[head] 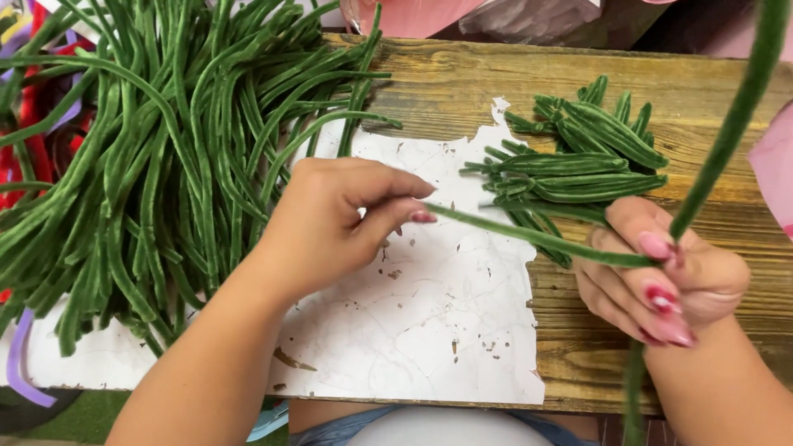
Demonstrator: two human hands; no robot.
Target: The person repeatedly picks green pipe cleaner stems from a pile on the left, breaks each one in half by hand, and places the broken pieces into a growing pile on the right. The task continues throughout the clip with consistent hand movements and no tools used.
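Note:
My left hand (339, 219) pinches one end of a long green velvet-covered stem (529, 235) between thumb and fingertips. My right hand (661, 277) grips the same stem at its bend; one part runs up to the top right corner (735, 116), another hangs down past my wrist. A pile of short folded green pieces (578, 165) lies just behind my right hand on the wooden board (462, 83).
A large heap of long green stems (157, 157) covers the left side of the board. A torn white sheet (429, 314) lies under my hands. Pink material (772, 165) shows at the right edge and top.

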